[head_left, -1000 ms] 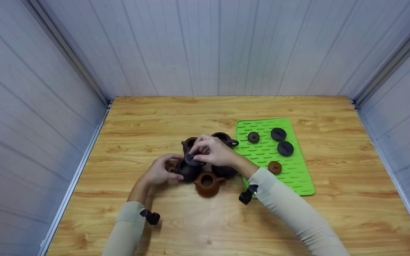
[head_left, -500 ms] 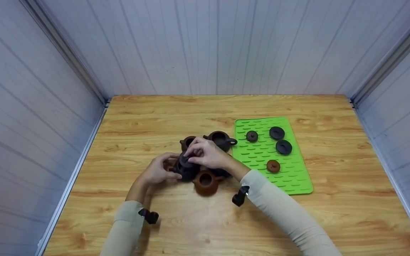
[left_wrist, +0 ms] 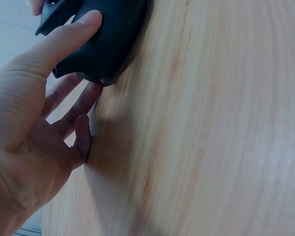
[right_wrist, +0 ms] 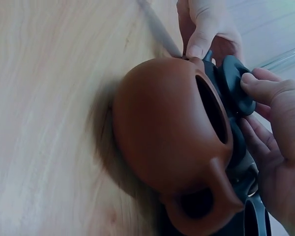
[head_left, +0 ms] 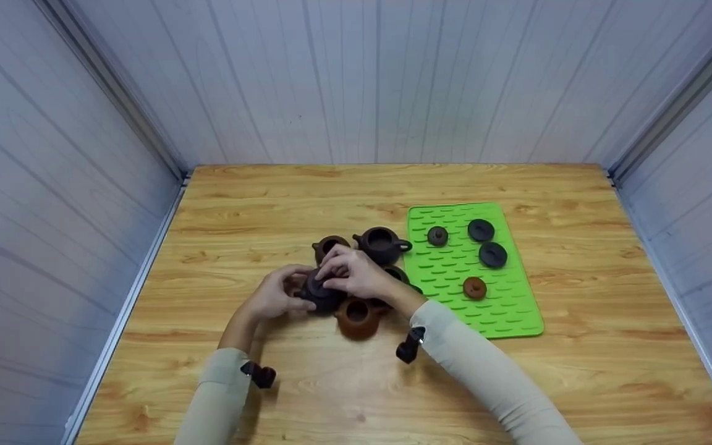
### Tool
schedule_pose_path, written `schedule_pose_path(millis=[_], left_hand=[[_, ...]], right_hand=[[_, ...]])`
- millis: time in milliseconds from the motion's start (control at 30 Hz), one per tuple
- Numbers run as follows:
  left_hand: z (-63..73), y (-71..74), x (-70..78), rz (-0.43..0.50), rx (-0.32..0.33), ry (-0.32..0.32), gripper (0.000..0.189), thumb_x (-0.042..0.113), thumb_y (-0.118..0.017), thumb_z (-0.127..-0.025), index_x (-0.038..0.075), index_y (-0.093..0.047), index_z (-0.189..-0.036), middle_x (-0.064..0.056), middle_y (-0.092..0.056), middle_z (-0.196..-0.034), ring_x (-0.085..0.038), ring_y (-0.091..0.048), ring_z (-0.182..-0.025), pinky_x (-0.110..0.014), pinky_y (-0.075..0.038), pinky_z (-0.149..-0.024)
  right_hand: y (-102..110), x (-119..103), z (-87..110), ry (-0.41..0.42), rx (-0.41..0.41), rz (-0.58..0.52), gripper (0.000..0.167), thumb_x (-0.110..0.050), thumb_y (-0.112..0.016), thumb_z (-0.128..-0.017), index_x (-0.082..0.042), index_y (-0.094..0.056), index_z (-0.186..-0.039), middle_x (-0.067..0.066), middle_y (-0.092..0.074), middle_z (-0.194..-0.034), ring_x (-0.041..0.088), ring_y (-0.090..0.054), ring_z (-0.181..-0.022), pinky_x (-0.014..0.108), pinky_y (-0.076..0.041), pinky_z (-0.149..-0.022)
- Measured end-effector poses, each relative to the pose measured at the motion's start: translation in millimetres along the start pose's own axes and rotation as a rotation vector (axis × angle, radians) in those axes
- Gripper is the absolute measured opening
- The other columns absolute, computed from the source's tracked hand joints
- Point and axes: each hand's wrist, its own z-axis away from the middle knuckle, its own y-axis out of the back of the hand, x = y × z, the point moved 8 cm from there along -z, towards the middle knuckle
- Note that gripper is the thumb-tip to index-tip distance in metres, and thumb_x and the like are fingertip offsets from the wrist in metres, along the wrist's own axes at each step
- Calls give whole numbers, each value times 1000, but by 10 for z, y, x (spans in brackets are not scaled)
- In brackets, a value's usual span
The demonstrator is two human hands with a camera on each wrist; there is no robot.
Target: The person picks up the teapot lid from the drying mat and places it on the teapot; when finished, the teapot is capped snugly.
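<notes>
My left hand (head_left: 274,295) holds the side of a dark teapot (head_left: 326,303), its thumb at the front and its fingers behind. In the left wrist view the thumb lies on the dark teapot (left_wrist: 115,34) near its spout. My right hand (head_left: 361,273) pinches a dark teapot lid (head_left: 316,284) at the mouth of that teapot. In the right wrist view the lid (right_wrist: 232,81) appears tilted on edge, with my thumb on its top; whether it is fully seated cannot be told. A reddish-brown teapot (head_left: 356,326) without a lid stands just in front.
Behind the hands stand a small brown teapot (head_left: 330,245) and a larger dark teapot (head_left: 382,252), both lidless. Another dark teapot (head_left: 398,275) is partly hidden by my right hand. A green mat (head_left: 449,309) on the right bears several lids, including a reddish-brown lid (head_left: 474,288).
My right hand has brought the dark lid down and left onto the mouth of the dark teapot. My left hand has stayed on the teapot. The view shifted slightly.
</notes>
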Motion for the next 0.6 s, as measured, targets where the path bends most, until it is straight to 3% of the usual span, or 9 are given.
schedule_pose_path(millis=[367, 600], left_hand=[[2, 7, 9, -25, 4, -31, 70, 3, -95, -88, 2, -66, -152, -27, -73, -147, -44, -74, -131, -40, -58, -109], [-2, 2, -17, -20, -5, -19, 72, 3, -95, -88, 1, -64, -154, -27, -72, -149, -44, -72, -134, -27, -56, -104]], right_hand=[[-35, 49, 6, -15, 7, 7, 16, -9, -85, -100, -5, -87, -115, 18, -73, -129, 34, -72, -126, 39, -66, -107], [-46, 67, 12, -42, -21, 32, 20, -8, -85, -100, -6, -87, -120, 18, -74, -133, 32, -73, -125, 38, -65, -108]])
